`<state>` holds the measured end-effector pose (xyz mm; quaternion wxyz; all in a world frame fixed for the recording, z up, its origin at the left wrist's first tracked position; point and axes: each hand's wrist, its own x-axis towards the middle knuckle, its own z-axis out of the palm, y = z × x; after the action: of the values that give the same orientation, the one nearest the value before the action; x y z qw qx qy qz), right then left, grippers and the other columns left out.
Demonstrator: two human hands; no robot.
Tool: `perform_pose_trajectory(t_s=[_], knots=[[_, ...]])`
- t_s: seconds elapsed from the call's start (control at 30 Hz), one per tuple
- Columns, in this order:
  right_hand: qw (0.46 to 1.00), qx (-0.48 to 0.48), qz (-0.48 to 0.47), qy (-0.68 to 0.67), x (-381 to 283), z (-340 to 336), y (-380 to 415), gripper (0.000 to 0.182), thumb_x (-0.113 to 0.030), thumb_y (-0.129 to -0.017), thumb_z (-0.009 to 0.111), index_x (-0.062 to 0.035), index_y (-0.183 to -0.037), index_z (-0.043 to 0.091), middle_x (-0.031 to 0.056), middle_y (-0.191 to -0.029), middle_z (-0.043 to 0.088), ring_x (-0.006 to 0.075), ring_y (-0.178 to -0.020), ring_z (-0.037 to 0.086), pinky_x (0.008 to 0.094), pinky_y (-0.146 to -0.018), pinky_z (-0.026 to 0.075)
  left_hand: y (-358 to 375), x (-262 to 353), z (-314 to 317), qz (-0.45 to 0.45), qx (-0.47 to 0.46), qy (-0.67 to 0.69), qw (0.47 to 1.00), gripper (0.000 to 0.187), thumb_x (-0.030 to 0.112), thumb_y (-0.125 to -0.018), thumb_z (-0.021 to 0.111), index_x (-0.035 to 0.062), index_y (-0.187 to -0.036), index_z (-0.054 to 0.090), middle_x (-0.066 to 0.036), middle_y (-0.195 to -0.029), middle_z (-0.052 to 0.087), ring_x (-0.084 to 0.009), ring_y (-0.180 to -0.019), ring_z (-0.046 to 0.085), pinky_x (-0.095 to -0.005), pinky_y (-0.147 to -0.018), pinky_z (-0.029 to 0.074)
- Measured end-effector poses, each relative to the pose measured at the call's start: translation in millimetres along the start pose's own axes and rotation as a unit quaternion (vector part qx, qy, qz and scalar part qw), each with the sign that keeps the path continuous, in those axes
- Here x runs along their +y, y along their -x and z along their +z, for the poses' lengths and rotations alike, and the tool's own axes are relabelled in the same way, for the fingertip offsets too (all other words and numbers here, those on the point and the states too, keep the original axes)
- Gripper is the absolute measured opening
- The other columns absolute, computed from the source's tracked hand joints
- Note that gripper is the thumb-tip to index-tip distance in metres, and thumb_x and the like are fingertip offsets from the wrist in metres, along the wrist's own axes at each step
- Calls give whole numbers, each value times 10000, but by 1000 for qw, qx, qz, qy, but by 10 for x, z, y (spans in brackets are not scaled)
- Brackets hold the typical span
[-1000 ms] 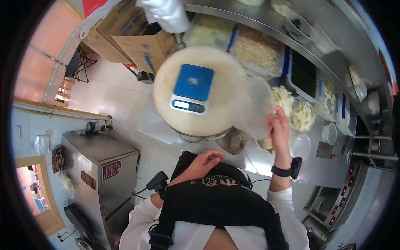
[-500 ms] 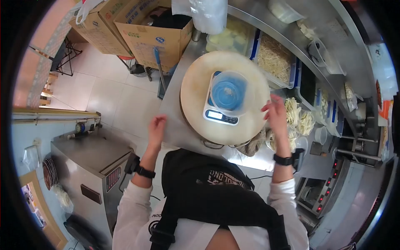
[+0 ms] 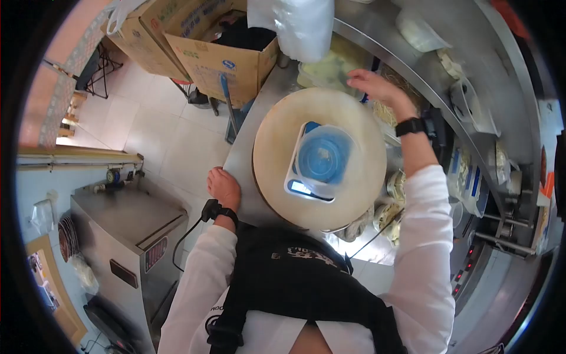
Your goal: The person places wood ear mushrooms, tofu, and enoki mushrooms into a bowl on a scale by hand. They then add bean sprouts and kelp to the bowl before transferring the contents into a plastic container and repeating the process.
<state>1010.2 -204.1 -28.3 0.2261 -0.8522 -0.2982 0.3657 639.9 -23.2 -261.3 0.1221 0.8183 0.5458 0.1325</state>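
Note:
A clear round plastic bowl (image 3: pixel 323 154) stands on a white digital scale (image 3: pixel 292 177), and blue shows through it. Both rest on the large round board (image 3: pixel 359 189). My left hand (image 3: pixel 225 187) is at the counter's left edge, its fingers curled together with nothing visible in them. Beyond the board's upper right side, my right hand (image 3: pixel 377 88) reaches out with its fingers apart and holds nothing. It is beside a clear tub of pale yellow-green food (image 3: pixel 333 62); whether they touch is unclear.
Clear plastic bags (image 3: pixel 300 26) hang over the counter's far end. Cardboard boxes (image 3: pixel 221 65) stand at the upper left. Food tubs line the right side, below a metal shelf (image 3: pixel 471 47). A steel cabinet (image 3: pixel 127 218) stands at the lower left.
My right hand has moved from the board's right side up and inward to the food tub. My left hand has lowered to the counter edge, its fingers curling. The view has shifted slightly.

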Motion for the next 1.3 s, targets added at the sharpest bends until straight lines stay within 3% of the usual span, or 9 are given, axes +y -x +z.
perform_pose_trajectory(t_s=[0.17,0.4,0.57,0.67,0.77,0.97,1.03,1.13,1.3], knots=[[991,-5,103,-84,902,234,-1173,729,-512,-785,540,-165,-1368,273,68,-1385,298,245,-1269,273,537,-940,303,-5,-49,39,49,-30,-47,997,160,179,-885,390,100,-929,522,-70,-934,554,-285,-942,507,-396,-796,393],[994,-22,84,-73,941,317,-1772,952,-607,-722,550,-138,-1417,98,61,-1470,76,255,-1340,120,527,-1034,179,-32,20,107,-35,-27,-52,998,144,186,-842,427,129,-913,539,-24,-939,560,-233,-954,503,-378,-794,372],[996,-70,47,-5,862,508,-2115,915,-593,-743,535,-56,-1392,180,148,-1454,118,277,-1341,110,389,-1076,151,-57,-15,124,-23,-5,-34,999,129,192,-831,441,136,-881,546,-23,-889,567,-226,-924,516,-373,-768,378],[985,-27,-115,123,847,581,-2116,837,-550,-774,519,-28,-1368,246,169,-1435,179,295,-1335,121,369,-1081,139,-57,14,75,-34,-16,-37,999,157,198,-854,411,130,-892,548,-34,-888,567,-234,-917,517,-369,-763,379],[967,-81,-72,229,802,542,-2056,660,-463,-841,473,-197,-1396,235,95,-1439,208,238,-1320,196,347,-1058,215,-72,25,58,-44,-38,-24,998,190,212,-882,378,132,-921,546,-42,-913,567,-237,-930,513,-371,-774,378],[988,-154,-4,-6,903,597,-2036,577,-348,-857,509,-156,-1363,310,56,-1314,393,163,-1201,377,288,-974,327,-72,2,2,-37,-11,23,999,170,172,-880,390,102,-925,539,-68,-919,560,-246,-927,509,-376,-789,371],[981,-174,30,-77,870,521,-1953,551,-314,-857,514,-140,-1346,330,47,-1302,411,147,-1157,413,284,-939,361,2,-103,-91,59,74,184,978,146,88,-831,434,68,-932,538,-74,-911,543,-265,-904,487,-372,-802,351],[967,-185,47,-167,929,556,-1852,505,-252,-856,523,-111,-1314,365,37,-1242,469,118,-1032,491,269,-848,425,366,125,-688,176,5,294,940,173,15,-753,499,46,-916,548,-102,-867,564,-290,-815,515,-388,-757,391],[974,-133,25,-181,970,565,-1742,468,-164,-850,532,-84,-1286,386,46,-1068,574,108,-844,567,242,-732,477,994,717,-1204,396,-322,275,815,490,18,-639,561,127,-1116,542,-51,-870,564,-223,-780,565,-357,-698,484]])
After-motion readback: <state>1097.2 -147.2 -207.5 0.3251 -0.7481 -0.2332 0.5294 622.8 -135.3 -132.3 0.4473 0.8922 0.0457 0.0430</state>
